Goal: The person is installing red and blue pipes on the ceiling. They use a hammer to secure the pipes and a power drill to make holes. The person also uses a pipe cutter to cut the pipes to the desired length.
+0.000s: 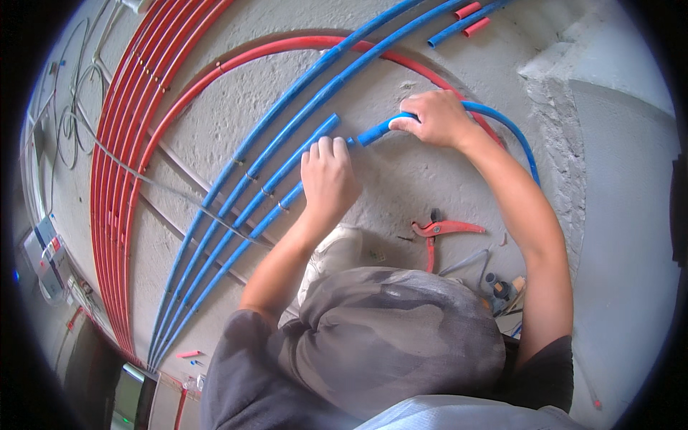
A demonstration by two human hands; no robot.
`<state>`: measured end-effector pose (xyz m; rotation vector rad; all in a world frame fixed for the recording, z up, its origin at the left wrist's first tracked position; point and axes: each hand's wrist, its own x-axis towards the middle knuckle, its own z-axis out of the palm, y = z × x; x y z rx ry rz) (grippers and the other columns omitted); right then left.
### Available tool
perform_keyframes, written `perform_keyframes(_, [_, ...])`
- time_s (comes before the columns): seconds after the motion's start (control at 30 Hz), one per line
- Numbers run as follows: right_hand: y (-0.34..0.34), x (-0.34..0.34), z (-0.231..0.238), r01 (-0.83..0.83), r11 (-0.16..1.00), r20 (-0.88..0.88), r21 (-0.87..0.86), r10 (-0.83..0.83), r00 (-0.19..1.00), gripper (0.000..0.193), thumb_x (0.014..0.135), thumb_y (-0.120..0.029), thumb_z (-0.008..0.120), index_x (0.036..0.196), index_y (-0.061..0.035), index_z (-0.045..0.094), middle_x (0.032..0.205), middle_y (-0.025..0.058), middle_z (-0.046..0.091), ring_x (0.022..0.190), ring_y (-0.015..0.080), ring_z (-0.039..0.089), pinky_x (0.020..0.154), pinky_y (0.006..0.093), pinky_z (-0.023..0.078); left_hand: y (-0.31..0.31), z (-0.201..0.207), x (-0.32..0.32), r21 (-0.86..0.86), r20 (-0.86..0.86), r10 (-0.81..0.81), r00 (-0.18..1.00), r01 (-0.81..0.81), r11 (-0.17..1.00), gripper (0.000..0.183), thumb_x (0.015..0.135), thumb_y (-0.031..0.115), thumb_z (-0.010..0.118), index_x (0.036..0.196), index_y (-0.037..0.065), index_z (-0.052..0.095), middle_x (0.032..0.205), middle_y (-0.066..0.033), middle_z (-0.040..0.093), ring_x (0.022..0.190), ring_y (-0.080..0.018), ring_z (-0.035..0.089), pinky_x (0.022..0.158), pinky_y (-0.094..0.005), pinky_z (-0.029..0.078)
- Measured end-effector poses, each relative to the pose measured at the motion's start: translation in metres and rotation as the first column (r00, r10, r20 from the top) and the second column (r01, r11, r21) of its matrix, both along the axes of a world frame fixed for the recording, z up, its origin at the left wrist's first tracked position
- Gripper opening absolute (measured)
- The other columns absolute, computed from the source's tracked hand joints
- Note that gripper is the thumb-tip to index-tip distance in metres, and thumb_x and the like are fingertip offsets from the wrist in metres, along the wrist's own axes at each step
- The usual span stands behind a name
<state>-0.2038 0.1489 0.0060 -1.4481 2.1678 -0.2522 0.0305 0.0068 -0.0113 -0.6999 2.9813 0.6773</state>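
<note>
My left hand (pixel 330 175) is closed around one of the blue conduit pipes (pixel 290 197), close to its end. My right hand (pixel 436 118) grips a bent blue pipe (pixel 512 127) that curves away to the right behind my wrist. On this pipe's tip sits a wider blue coupling (pixel 373 134), which points at the pipe end by my left fingers. Whether the two touch is hard to make out. Beside them another blue pipe (pixel 326 123) ends freely. Two longer blue pipes (pixel 308 107) run past on the far side.
Several red pipes (pixel 118 179) run along the left, and a single red pipe (pixel 287 44) arches under the blue ones. A red pipe cutter (pixel 444 228) lies near my knees. Short pipe offcuts (pixel 451 32) lie at the top. A grey cable (pixel 172 190) crosses the pipes.
</note>
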Motion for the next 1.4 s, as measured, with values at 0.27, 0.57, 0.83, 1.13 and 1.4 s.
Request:
perform_keyframes(0.27, [-0.009,0.001,-0.008,-0.03,0.997,-0.043,-0.07,0.027,0.999,0.047,0.092,-0.058,0.07,0.077,-0.0129,0.071,0.078,0.011,0.073,0.078,0.0335,0.072,0.066,0.0483,0.054,-0.003,-0.014,0.0,0.042,-0.138,0.084,0.987,-0.079,0.996,0.026,0.068,0.008,0.072,0.094,0.006,0.071,0.094,-0.012,0.067,0.096,-0.0336,0.066,0.086,-0.0449,0.05])
perform_keyframes(0.57, [-0.014,0.0,-0.01,-0.107,0.989,-0.072,-0.101,0.1,0.992,0.048,0.091,-0.058,0.071,0.073,-0.0135,0.069,0.072,0.0109,0.072,0.072,0.0324,0.072,0.062,0.046,0.054,0.002,-0.014,0.001,0.083,-0.165,0.141,0.976,-0.129,0.988,0.028,0.069,0.008,0.073,0.097,0.006,0.069,0.095,-0.012,0.066,0.095,-0.0335,0.066,0.085,-0.0445,0.049])
perform_keyframes(0.83, [-0.033,0.001,-0.005,-0.161,0.982,-0.057,-0.096,0.156,0.986,0.054,0.088,-0.063,0.073,0.07,-0.0117,0.069,0.07,0.0137,0.071,0.068,0.0352,0.072,0.061,0.0466,0.055,0.002,-0.017,0.003,0.167,-0.267,0.171,0.948,-0.129,0.977,0.031,0.071,0.005,0.071,0.101,0.006,0.065,0.095,-0.012,0.065,0.096,-0.0333,0.065,0.085,-0.0444,0.045])
perform_keyframes(1.13, [-0.026,0.008,-0.012,-0.103,0.984,-0.065,-0.146,0.094,0.993,0.051,0.085,-0.059,0.077,0.07,-0.0115,0.066,0.069,0.0117,0.069,0.064,0.034,0.069,0.056,0.0467,0.052,0.007,0.01,-0.022,0.017,-0.072,0.019,0.997,-0.017,1.0,0.032,0.081,0.015,0.074,0.11,0.006,0.064,0.095,-0.0116,0.062,0.093,-0.0313,0.062,0.08,-0.0434,0.045])
perform_keyframes(1.4, [-0.001,-0.016,-0.007,-0.146,0.97,0.046,-0.194,0.157,0.986,0.046,0.097,-0.052,0.067,0.083,-0.0082,0.066,0.087,0.0134,0.074,0.084,0.0355,0.073,0.07,0.0486,0.056,0.003,-0.003,-0.052,0.102,-0.009,-0.094,0.996,0.094,0.99,0.021,0.085,0.018,0.073,0.094,0.004,0.06,0.094,-0.0146,0.065,0.086,-0.0348,0.067,0.076,-0.0463,0.053])
